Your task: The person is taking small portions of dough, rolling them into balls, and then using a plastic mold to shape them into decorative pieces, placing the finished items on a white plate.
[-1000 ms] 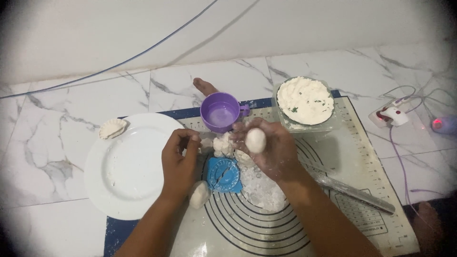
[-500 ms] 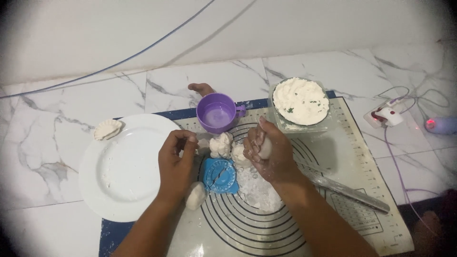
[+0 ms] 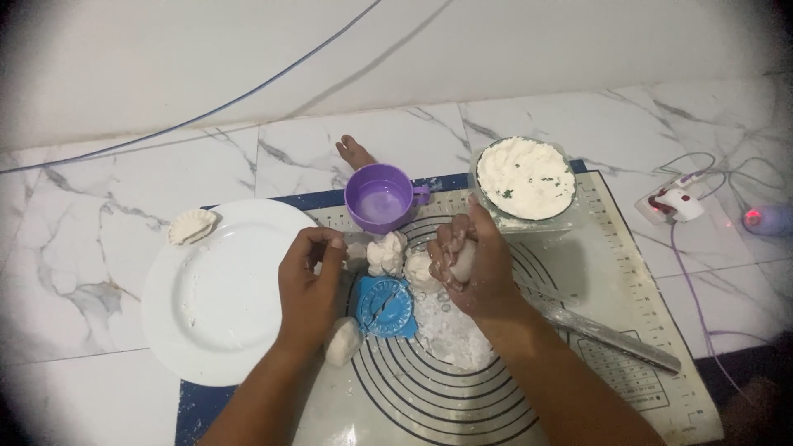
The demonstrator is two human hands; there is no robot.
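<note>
1. Head view: the right hand (image 3: 472, 266) is closed around a small white dough ball (image 3: 463, 261), held just above the patterned silicone baking mat (image 3: 628, 297).
2. The left hand (image 3: 310, 277) is curled loosely, holding nothing I can see.
3. Between the hands lie white dough lumps (image 3: 386, 252); just below them, a blue plastic dumpling press (image 3: 386, 306).
4. Left of the left hand sits a round white plate (image 3: 215, 306); beyond the grip stands a purple plastic cup (image 3: 381, 198).

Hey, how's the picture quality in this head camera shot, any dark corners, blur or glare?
Head view: the corners fade to dark, fisheye style. The right hand, closed on a dough ball, looks slightly soft; the left hand is sharper. Light is even and soft, with faint shadows beside the purple cup. The white plate shows no harsh glare.
</note>
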